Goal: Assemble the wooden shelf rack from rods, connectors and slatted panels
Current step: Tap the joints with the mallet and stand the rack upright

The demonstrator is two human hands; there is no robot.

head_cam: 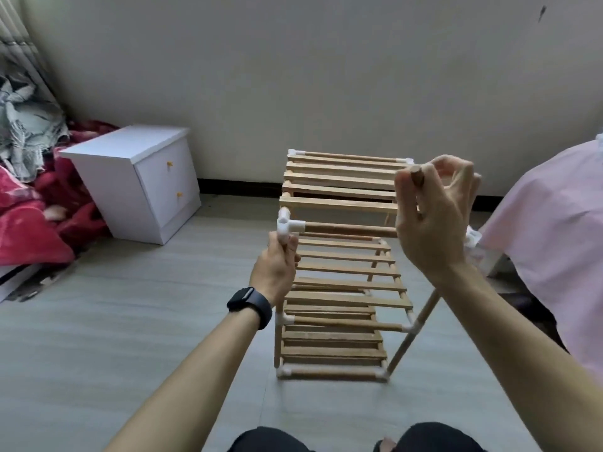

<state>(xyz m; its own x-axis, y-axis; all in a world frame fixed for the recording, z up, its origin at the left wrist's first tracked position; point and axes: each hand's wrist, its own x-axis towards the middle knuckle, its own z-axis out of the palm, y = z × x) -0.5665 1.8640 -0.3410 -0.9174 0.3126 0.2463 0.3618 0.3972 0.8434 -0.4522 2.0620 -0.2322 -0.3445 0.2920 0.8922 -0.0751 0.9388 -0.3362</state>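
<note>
Fingers (404, 185) of the right hand (434, 223) pinched shut on the top end of the loose rod (424, 313), dark end grain showing just above the knuckles. Fingers (287, 247) of the left hand (275, 269) curled round the lower stub of the white corner connector (288, 226), at the near left top corner of the rack (342, 321).

Loose rod at the rack's near right side. Long axis slanted: foot down by the near right bottom corner, top leaning out to the right, well off upright. Halfway up, through or just beside a lower connector (411, 327); cannot tell which.

Between the two hands, a cross rod (349, 228) lying left to right. Left end plugged into the corner connector, right end hidden behind the right hand. Just right of that hand, another white connector (471, 238); on the hidden end or not, cannot tell.

Judged from this: next, probably tip the loose rod's top leftward until upright and in line with the cross rod's right end, then seat it. Right hand the nearer one for that, left only steadying the opposite corner. Likely snag: twisting the frame while pushing.

Further out: top panel (339, 177) of slats seated at the far side, more slats below, all standing on the floor (130, 337). White cabinet (137, 177) far left, pink cloth (548, 239) to the right.
</note>
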